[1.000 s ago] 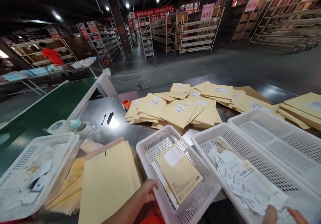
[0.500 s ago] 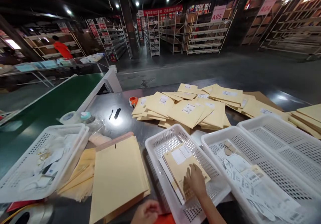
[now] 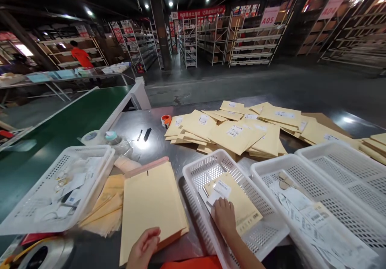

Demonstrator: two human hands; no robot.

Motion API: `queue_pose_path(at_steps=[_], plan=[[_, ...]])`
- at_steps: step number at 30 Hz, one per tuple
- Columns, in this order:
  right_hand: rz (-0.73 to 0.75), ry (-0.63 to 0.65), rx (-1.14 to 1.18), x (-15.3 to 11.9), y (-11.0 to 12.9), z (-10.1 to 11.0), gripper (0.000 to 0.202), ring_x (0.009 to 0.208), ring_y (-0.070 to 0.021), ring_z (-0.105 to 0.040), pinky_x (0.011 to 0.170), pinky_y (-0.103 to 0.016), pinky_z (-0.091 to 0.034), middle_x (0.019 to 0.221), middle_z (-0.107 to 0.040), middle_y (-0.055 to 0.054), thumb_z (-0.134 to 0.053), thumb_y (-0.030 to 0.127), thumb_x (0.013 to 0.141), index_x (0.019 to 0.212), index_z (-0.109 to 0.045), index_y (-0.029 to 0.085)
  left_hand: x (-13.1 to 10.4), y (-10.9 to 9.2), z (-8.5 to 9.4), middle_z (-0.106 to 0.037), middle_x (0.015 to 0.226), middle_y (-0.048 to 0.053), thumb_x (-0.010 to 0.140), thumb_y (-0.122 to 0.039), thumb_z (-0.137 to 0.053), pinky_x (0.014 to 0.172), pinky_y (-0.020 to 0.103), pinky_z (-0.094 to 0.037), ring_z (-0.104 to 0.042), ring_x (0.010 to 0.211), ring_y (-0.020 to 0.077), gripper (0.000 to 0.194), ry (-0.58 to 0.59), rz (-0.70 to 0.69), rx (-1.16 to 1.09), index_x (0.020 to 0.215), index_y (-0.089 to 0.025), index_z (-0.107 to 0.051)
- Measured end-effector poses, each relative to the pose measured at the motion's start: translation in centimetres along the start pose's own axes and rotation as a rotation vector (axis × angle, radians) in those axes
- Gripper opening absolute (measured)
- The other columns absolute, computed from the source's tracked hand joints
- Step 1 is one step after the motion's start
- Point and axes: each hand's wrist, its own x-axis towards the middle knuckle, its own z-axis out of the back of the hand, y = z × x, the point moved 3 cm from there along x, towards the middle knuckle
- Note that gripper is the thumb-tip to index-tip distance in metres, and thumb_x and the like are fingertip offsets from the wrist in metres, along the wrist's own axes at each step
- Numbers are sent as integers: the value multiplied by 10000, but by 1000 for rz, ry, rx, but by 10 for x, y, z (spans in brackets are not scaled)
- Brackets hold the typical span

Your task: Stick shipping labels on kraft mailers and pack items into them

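My right hand (image 3: 224, 217) is inside the middle white basket (image 3: 187, 175), its fingers closed at the edge of a small white paper slip (image 3: 213, 198). Beneath lies a tan booklet-like packet (image 3: 245, 210) with a printed lower edge. A second white label (image 3: 223, 187) with printing rests on that packet. My left hand (image 3: 145, 245) is half curled with its fingers loose, holding nothing visible. It hovers at the lower edge of a stack of large yellow padded envelopes (image 3: 150, 200).
Many labelled envelopes (image 3: 235, 132) are piled at the back of the table. Baskets with flat packages (image 3: 313, 216) stand right, and a basket of small bagged goods (image 3: 72, 184) left. Tape rolls (image 3: 166, 120), markers (image 3: 147, 134) and a green conveyor (image 3: 87, 108) are beyond.
My right hand has moved leftward across the packet to the white slip, which has shifted down from beside the label. My left hand has moved left, onto the envelope stack. The view has turned slightly left.
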Motion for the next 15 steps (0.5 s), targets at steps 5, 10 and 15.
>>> queue_pose_path(at_steps=[5, 10, 15], plan=[[56, -160, 100, -10, -7, 41, 288, 605, -194, -670, 565, -294, -517, 667, -693, -42, -406, 165, 916, 767, -650, 197, -5, -1, -29, -768, 976, 84, 515, -725, -793, 894, 374, -535, -685, 990, 287, 631, 155, 45, -42, 884, -216, -747], [431, -399, 356, -22, 41, 116, 224, 918, -163, -714, 796, -265, -580, 974, -759, -75, -468, 149, 937, 1080, -638, 178, -23, -40, -89, -741, 1086, 132, 578, -735, -758, 867, 412, -529, -689, 949, 279, 742, 658, 466, -531, 1047, -160, -730], [732, -370, 474, -37, 97, 155, 190, 818, -172, -712, 729, -291, -589, 891, -764, -41, -464, 162, 942, 968, -646, 209, -22, -71, -110, -762, 959, 103, 603, -521, -842, 897, 399, -509, -694, 963, 290, 547, 712, 390, -585, 1003, -166, -725]])
